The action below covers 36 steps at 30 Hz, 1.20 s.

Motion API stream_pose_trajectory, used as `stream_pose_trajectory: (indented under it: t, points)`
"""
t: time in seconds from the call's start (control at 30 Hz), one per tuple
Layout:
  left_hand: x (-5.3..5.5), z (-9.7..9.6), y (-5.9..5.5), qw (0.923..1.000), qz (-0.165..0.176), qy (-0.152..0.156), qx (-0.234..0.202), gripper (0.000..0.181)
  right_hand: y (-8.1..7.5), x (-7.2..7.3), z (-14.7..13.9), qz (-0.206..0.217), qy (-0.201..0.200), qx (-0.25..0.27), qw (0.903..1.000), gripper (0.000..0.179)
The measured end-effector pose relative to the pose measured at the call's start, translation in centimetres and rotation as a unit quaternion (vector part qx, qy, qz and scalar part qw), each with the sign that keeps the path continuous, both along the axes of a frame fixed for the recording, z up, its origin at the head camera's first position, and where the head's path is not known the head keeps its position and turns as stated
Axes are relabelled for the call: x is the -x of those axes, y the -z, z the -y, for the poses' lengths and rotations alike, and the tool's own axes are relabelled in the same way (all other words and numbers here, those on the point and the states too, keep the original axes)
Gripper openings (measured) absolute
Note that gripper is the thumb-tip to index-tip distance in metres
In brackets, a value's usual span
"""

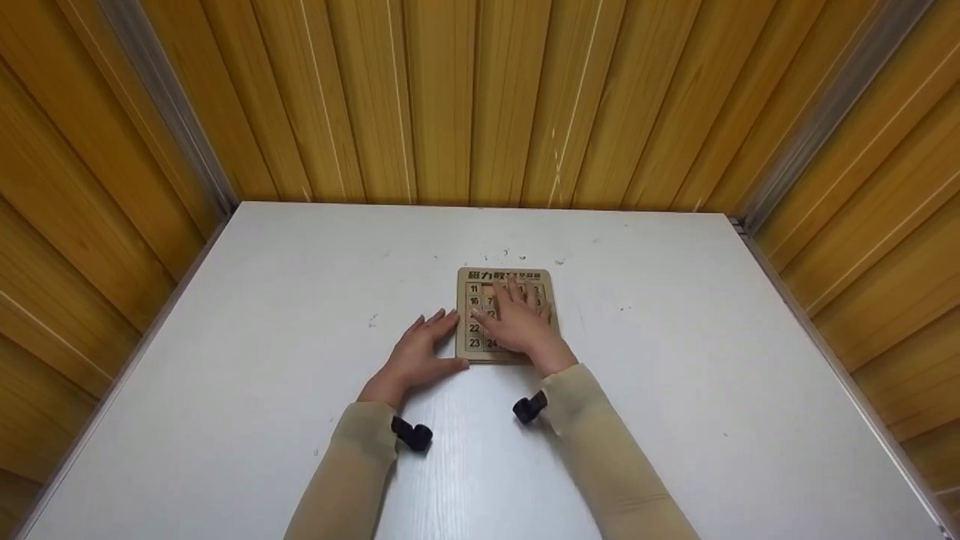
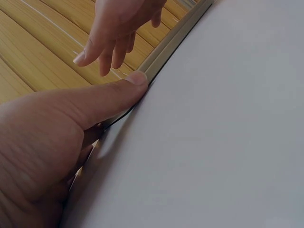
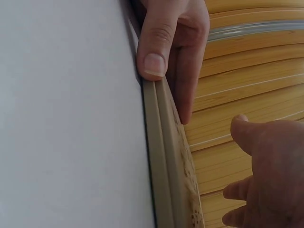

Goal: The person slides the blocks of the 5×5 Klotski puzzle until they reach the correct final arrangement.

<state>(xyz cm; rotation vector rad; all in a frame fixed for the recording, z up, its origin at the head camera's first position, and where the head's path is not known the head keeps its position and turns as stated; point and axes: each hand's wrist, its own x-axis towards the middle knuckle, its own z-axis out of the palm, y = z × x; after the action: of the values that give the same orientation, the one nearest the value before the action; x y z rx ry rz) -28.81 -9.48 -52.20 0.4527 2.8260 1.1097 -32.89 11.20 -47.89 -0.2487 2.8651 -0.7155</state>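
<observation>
A square wooden number sliding puzzle (image 1: 475, 343) lies flat on the table, Chinese characters printed along its far edge. Black-numbered tiles fill its tray, and a bare slot shows in the top row. My left hand (image 1: 420, 352) holds its near left corner, thumb on the near edge and fingers along the left side. In the right wrist view that thumb (image 3: 154, 59) presses the puzzle's layered edge (image 3: 164, 156). My right hand (image 1: 521, 322) is spread over the tiles from the right, fingers extended, hiding many of the middle and right numbers.
The white table (image 1: 660, 390) carries small dark specks beyond the puzzle. Yellow wood-patterned walls (image 1: 439, 105) enclose its back and sides. A small black camera (image 1: 415, 435) is worn on the left wrist, another camera (image 1: 529, 407) on the right.
</observation>
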Motion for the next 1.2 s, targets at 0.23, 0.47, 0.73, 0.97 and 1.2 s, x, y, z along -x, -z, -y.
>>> stream_pose_trajectory:
  t: [0.23,0.47,0.73,0.97,1.2]
  points:
    - [0.0,0.0,0.1,0.9999,-0.013,0.008,0.005,0.088,0.3,-0.4,0.0,-0.005,-0.009,-0.033,0.9994,0.086]
    - [-0.1,0.0,0.2,0.9998,-0.016,0.011,-0.005,0.088,0.9,-0.5,0.5,-0.010,-0.023,-0.039,0.9989,0.087]
    - [0.1,0.1,0.1,0.9998,-0.014,0.011,-0.005,0.088,1.2,-0.1,0.7,0.000,-0.067,-0.031,0.9973,0.094]
    - [0.1,0.1,0.2,0.9999,-0.008,0.007,-0.005,0.089,0.5,-0.5,-0.2,0.014,-0.053,-0.003,0.9985,0.096]
    - [0.2,0.0,0.2,0.9998,-0.013,0.006,0.010,0.089,-0.1,-0.9,-1.7,0.016,0.006,-0.020,0.9996,0.094]
